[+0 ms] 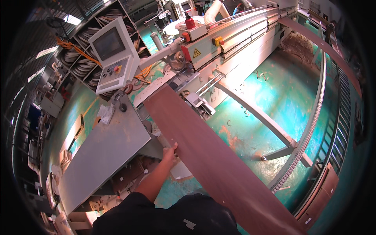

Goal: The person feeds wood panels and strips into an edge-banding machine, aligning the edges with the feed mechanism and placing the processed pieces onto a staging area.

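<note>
My left hand (170, 154) grips the left edge of a long reddish-brown board (197, 154), which runs from the bottom right up to the infeed of a large white machine (235, 39). The board's far end lies at the machine's metal plate and fence (179, 78). A small clamp-like fitting (201, 105) sits just right of that end. Left of my hand is a grey side table (101, 160) with crumpled white material (105, 114) and a dark mouse-like object (122, 107) on it. My right hand is out of view.
A control panel on an arm (111, 58) stands upper left, before racks of coiled strip (78, 49). Rails with a slanted support (254, 111) and a curved conveyor rail (305, 147) cross the green floor. Another board (309, 37) lies far right; stacked panels (319, 196) stand lower right.
</note>
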Motion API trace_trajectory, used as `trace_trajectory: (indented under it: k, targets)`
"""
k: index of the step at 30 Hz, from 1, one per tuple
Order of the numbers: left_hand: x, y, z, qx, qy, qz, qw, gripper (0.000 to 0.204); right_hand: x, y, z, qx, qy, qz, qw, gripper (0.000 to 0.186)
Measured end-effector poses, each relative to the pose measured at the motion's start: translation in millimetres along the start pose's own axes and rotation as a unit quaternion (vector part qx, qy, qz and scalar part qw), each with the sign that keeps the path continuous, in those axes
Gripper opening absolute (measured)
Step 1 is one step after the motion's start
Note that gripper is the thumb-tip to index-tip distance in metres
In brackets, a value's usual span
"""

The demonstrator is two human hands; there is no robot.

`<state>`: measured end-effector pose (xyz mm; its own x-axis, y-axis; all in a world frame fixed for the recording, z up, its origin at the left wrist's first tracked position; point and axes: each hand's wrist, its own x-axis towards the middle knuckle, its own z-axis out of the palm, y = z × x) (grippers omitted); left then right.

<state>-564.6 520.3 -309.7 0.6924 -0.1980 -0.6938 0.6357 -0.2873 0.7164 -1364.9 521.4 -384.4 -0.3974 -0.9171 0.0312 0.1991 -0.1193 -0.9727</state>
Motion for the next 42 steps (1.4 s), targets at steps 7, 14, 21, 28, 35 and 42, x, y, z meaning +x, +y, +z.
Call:
trace_trajectory:
  k: [7, 14, 21, 28, 35, 42]
  targets:
    - [84.4, 73.4, -37.7, 0.008, 0.068, -0.024, 0.997, 0.084, -40.8, -153.6, 244.7, -0.33, -0.014, -0.019, 0.944, 0.08]
    - [232.8, 107.2, -87.5, -0.172, 0.018, 0.058, 0.983, 0.091, -37.2, -151.4, 262.6, -0.403, -0.02, -0.017, 0.915, 0.081]
    - [211.3, 137.8, -28.6, -0.246, 0.009, 0.065, 0.967, 0.071, -48.4, -112.7, 242.3, -0.514, -0.048, -0.118, 0.849, 0.087]
    - [227.4, 139.5, 6.4, -0.24, 0.045, 0.07, 0.967, 0.068, -12.8, -83.0, 247.0, -0.351, -0.042, 0.044, 0.934, 0.072]
    - [233.2, 170.6, 67.0, -0.233, 0.027, 0.036, 0.971, 0.062, 68.9, -16.9, 215.9, -0.285, 0.033, 0.056, 0.956, 0.062]
    - [261.6, 173.6, 110.2, -0.251, 0.058, 0.066, 0.964, 0.066, 129.7, -15.0, 279.3, -0.24, 0.045, 0.08, 0.967, 0.062]
